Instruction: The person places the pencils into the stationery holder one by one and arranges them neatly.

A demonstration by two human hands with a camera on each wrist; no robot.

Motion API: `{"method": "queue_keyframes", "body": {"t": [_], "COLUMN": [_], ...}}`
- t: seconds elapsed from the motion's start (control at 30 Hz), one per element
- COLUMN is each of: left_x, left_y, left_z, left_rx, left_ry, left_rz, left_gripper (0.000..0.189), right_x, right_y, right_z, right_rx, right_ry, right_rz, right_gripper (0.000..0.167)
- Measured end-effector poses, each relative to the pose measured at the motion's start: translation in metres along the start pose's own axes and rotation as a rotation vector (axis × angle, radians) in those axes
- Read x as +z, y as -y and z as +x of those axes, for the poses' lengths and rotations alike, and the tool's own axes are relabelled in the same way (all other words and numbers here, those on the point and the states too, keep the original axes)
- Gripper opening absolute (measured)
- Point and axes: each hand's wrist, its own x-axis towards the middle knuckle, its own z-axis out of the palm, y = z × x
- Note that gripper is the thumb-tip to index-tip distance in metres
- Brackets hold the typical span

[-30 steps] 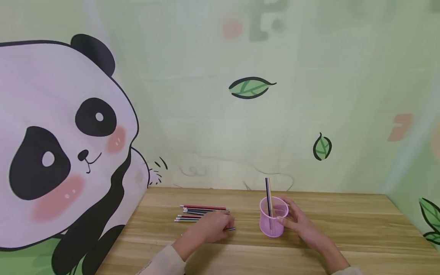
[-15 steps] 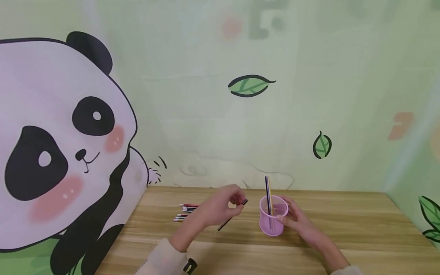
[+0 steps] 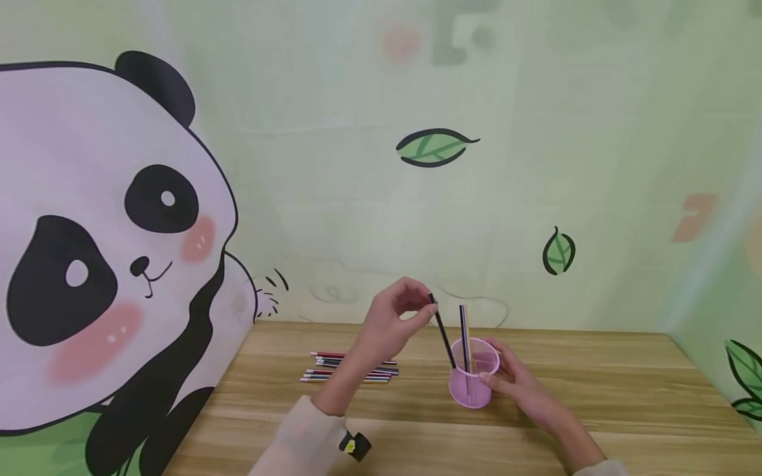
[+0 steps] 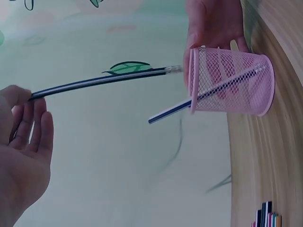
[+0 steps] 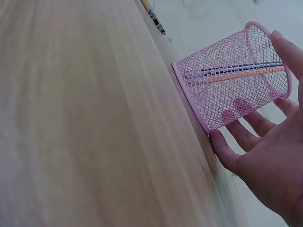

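Thumb and fingers of my left hand (image 3: 389, 320) pinch one end of a dark striped pencil (image 3: 443, 334). It slants down, its eraser end just beside the rim of a pink mesh pencil cup (image 4: 248, 101), apart from the pencils inside. Upright on the table, the cup holds a dark striped pencil (image 3: 463, 330) and a yellowish one (image 5: 236, 75). My right hand (image 3: 526, 390) grips the cup from the right, thumb at the rim and fingers round the side, as the right wrist view shows (image 5: 274, 156).
Several loose pencils (image 3: 378, 375) lie on the wooden table (image 3: 595, 396) left of the cup, partly hidden by my left forearm. Behind the table hangs a green backdrop (image 3: 333, 198) with a printed panda (image 3: 178, 277) and leaves.
My left hand has lifted the dark pencil from the table, turned it steeper and brought it up and right to the cup rim. The right hand and cup stay put.
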Motion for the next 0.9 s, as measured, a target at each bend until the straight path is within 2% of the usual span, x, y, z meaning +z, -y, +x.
{"method": "queue_keyframes", "body": {"t": [0.13,0.23,0.5,0.7,0.9], "left_x": [0.009,0.019,0.048,0.061,0.068], "left_y": [0.009,0.022,0.057,0.073,0.083], "left_z": [0.007,0.011,0.006,0.001,0.001], "left_rx": [0.032,0.024,-0.124,-0.235,-0.263], "left_ry": [-0.087,-0.126,-0.168,-0.166,-0.166], "left_rz": [-0.04,-0.056,-0.038,-0.016,-0.004], "left_gripper": [0.016,0.016,0.013,0.014,0.013], "right_x": [0.0,0.001,0.003,0.002,0.002], "right_y": [0.0,0.001,0.003,0.0,0.003], "right_z": [0.0,-0.001,-0.001,0.0,-0.003], "right_rx": [-0.005,-0.018,-0.023,-0.015,-0.019], "right_ry": [0.003,0.003,0.002,-0.001,0.003], "right_rz": [-0.012,-0.007,0.002,0.005,-0.005], "right_gripper": [0.073,0.071,0.07,0.072,0.07]}}
